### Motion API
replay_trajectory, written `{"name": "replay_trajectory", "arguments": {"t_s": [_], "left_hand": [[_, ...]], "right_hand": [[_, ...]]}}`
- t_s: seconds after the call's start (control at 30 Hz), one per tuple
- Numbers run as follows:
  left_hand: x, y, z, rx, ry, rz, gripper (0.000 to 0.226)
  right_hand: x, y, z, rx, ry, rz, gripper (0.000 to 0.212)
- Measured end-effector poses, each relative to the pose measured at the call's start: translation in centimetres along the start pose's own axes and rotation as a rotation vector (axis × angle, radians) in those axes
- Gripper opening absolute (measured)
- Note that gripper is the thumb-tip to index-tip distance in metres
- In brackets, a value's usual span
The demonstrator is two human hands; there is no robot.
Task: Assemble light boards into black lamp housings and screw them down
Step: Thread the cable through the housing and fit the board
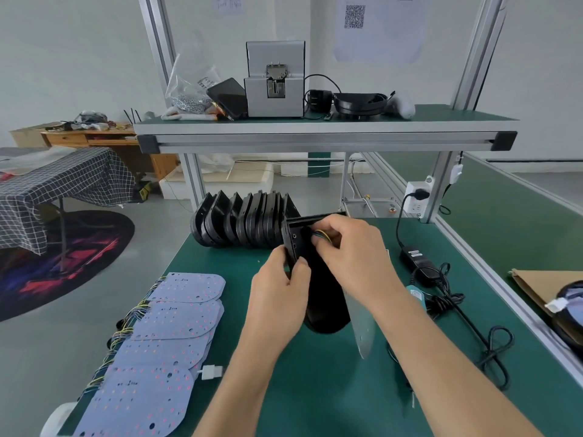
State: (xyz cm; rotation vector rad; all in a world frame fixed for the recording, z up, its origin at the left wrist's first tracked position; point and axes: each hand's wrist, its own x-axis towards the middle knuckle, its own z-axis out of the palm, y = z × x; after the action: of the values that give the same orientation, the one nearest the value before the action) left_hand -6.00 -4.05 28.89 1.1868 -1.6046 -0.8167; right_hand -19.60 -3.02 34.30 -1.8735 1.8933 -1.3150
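Centre of frame: both hands hold one black lamp housing [318, 279] above the green bench mat [315, 389], tilted, its open end up and away, rounded end toward the lower centre. Left hand [277, 298] grips the housing's near-left edge, thumb and fingers curled round the rim. Right hand [353, 257] is curled over the top opening, fingertips pinching a bundle of yellow and blue wires [321, 236] at the housing's mouth. A pale light board [362, 329] hangs edge-on below the right wrist, just beside the housing's right side; whether it touches the housing cannot be told.

Lower left: overlapping row of light boards [164, 342] lying flat on the mat, wire leads along their left edges. A white connector [210, 372] lies near their right side.

Behind the hands: a row of black housings [239, 220] standing on edge at the far end of the mat.

Right of centre: black power adapter [416, 258] with coiled cable, plugged into a white socket [416, 200] on the aluminium post.

Upper shelf: grey screw feeder [274, 80], bag of screws [189, 96].
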Motion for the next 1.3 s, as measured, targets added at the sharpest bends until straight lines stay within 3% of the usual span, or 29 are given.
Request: {"name": "replay_trajectory", "arguments": {"t_s": [0.17, 0.5, 0.67, 0.87, 1.0, 1.07, 1.17, 1.3], "left_hand": [[-0.7, 1.2, 0.7, 0.069, 0.13, 0.109, 0.017], [-0.9, 1.0, 0.7, 0.12, 0.042, 0.229, 0.027], [-0.4, 0.9, 0.8, 0.058, 0.081, 0.194, 0.023], [-0.1, 0.0, 0.5, -0.034, 0.089, 0.071, 0.02], [0.2, -0.4, 0.0, -0.126, 0.074, 0.02, 0.028], [0.3, -0.5, -0.1, -0.142, 0.083, 0.006, 0.032], [0.4, -0.8, 0.0, -0.132, 0.121, -0.015, 0.036], [0.5, -0.7, 0.3, -0.083, 0.151, -0.01, 0.031]], "right_hand": [[-0.4, 0.2, 0.4, -0.008, 0.099, 0.033, 0.01], [-0.7, -0.4, 0.2, -0.01, 0.1, 0.038, 0.01], [-1.1, -0.3, 0.2, -0.093, -0.125, 0.048, 0.024], [-2.9, 1.8, -0.2, 0.095, 0.209, -0.094, 0.021], [-3.8, 4.9, -1.1, 0.073, 0.084, -0.085, 0.026], [-4.2, 6.0, -1.4, -0.012, -0.011, -0.16, 0.033], [-4.7, 6.5, -1.3, -0.332, -0.021, -0.319, 0.038], [-5.4, 5.2, 0.0, -0.499, -0.023, -0.326, 0.063]]}}
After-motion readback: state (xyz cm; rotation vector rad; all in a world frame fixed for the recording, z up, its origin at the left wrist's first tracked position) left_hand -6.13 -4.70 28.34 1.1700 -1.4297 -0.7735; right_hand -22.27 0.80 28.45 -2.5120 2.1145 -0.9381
